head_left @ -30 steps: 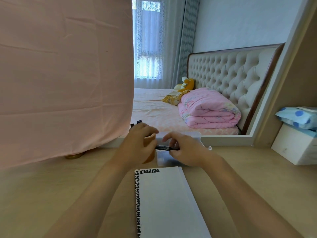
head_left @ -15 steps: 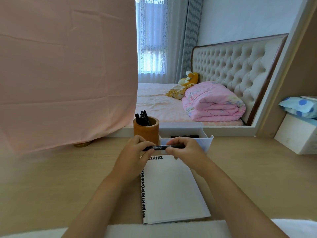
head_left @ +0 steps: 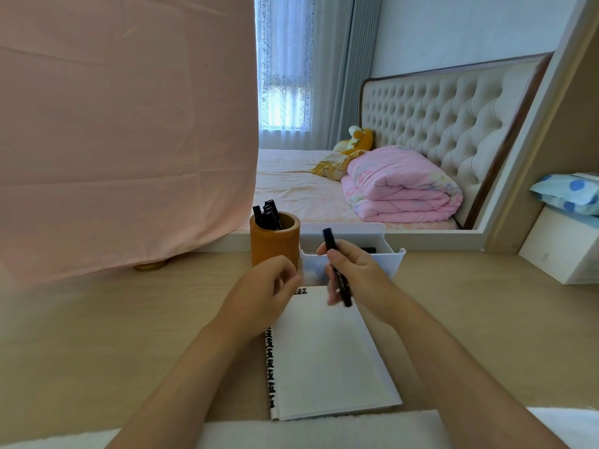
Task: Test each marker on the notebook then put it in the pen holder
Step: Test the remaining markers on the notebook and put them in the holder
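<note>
The right hand [head_left: 353,273] is closed around a black marker pen [head_left: 337,267]. The fingers wrap its middle, and the pen stands almost upright, with its lower end just above the top of the white spiral notebook [head_left: 327,354]. The left hand [head_left: 262,293] is curled loosely beside it, fingers bent in. It is a bit blurry, so I cannot tell if it holds a cap or nothing. The notebook lies flat on the pale wooden desk [head_left: 97,335], under both hands. Behind the left hand stands a round brown wooden pen holder [head_left: 274,243] with a few black markers [head_left: 267,215] in it. Just beside it sits a white plastic tray [head_left: 389,257].
</note>
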Action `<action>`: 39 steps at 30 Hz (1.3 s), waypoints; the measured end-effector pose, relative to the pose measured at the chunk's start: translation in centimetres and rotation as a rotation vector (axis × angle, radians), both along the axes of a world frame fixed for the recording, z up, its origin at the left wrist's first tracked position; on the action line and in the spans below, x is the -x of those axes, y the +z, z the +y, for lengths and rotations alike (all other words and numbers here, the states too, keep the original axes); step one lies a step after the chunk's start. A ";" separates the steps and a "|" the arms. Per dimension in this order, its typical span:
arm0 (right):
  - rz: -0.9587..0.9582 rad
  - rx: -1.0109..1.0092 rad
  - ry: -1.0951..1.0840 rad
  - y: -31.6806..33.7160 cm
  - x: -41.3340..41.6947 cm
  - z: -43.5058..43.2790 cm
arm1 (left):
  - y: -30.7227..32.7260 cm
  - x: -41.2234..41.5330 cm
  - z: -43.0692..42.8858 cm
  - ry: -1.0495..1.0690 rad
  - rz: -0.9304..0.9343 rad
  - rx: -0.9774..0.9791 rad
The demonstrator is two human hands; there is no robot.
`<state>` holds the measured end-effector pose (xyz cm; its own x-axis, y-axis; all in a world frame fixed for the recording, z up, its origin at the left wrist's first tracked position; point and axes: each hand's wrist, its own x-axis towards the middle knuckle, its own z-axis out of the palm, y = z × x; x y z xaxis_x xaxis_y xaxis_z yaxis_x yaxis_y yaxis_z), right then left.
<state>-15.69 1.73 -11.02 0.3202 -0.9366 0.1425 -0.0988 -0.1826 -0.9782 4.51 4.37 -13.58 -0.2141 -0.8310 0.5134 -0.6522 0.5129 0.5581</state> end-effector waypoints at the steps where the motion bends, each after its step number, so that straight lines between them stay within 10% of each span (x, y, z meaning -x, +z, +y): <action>1: 0.161 0.065 0.009 0.1 0.2 -0.1 | 0.0 -0.2 -0.1 0.023 0.015 -0.003; 5: 0.645 0.167 0.082 0.1 -0.3 0.3 | 0.0 -0.8 -0.2 0.002 0.016 -0.005; 15: 0.792 0.316 0.073 -0.5 -1.0 0.4 | 0.0 -0.5 -0.6 -0.071 -0.123 -0.017; 26: 0.939 1.045 -0.182 -1.1 0.1 -0.9 | 0.3 -3.1 -1.0 0.057 -0.140 -0.243; 39: 0.576 0.353 -0.076 -0.5 1.0 -0.6 | -2.8 -5.2 -2.5 0.304 -0.241 -0.193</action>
<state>-16.71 1.12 -11.52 0.3716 -0.8881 0.2706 -0.6115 -0.4535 -0.6484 9.73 1.84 -16.40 -0.0395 -0.9506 0.3080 -0.8810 0.1786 0.4381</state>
